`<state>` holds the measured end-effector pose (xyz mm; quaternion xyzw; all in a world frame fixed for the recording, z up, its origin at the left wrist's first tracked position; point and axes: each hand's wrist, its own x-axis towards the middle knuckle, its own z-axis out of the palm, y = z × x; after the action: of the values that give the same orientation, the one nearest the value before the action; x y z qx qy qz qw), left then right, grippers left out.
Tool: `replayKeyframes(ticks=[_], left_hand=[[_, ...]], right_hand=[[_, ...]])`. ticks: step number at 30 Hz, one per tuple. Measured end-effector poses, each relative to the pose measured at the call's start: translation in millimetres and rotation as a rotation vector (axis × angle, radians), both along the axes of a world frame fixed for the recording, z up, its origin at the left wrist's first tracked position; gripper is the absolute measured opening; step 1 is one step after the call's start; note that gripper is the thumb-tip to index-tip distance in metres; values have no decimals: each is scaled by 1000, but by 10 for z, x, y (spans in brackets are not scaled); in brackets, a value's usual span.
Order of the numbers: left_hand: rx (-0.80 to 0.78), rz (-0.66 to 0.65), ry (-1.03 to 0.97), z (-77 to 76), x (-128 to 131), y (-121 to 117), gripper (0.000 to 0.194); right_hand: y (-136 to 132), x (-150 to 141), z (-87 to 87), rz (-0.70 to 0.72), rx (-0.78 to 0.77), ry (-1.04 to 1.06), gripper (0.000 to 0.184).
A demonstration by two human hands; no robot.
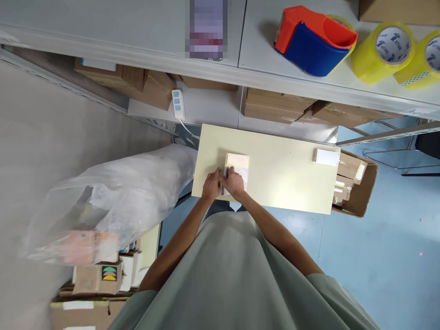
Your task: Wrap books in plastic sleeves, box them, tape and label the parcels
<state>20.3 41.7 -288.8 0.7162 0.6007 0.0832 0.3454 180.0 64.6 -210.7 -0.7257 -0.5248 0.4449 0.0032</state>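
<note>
On the cream table (pixel 282 183) lies a flat whitish box (pixel 239 166) near the left end. My left hand (pixel 211 184) is curled against the box's near left corner. My right hand (pixel 234 182) rests on the box's near edge with fingers bent, and a thin grey object shows between the two hands; I cannot make out what it is.
A small white box (pixel 326 156) sits at the table's right end above an open carton (pixel 354 188) of packets on the blue floor. A bulging clear plastic bag (pixel 113 197) lies left. The shelf above holds a tape dispenser (pixel 314 39), yellow tape rolls (pixel 385 50), cardboard boxes and a power strip (pixel 178 103).
</note>
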Motion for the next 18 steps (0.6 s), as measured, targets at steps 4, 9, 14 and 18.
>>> replayKeyframes(ticks=[4,9,14,18], left_hand=[[-3,87,-18,32,-182,-6,72],[-90,107,-43,52,-244,2,63],[-151,114,-89,9,-121,-14,53],[-171,116,-115,-15,-24,-26,46]], right_hand=[[100,-260,-195,30,-77,-49,30],[110,-325,-274,40,-108,-41,33],[-189,133,-229,-80,17,5,24],[-540,601,-255,-257,123,-64,38]])
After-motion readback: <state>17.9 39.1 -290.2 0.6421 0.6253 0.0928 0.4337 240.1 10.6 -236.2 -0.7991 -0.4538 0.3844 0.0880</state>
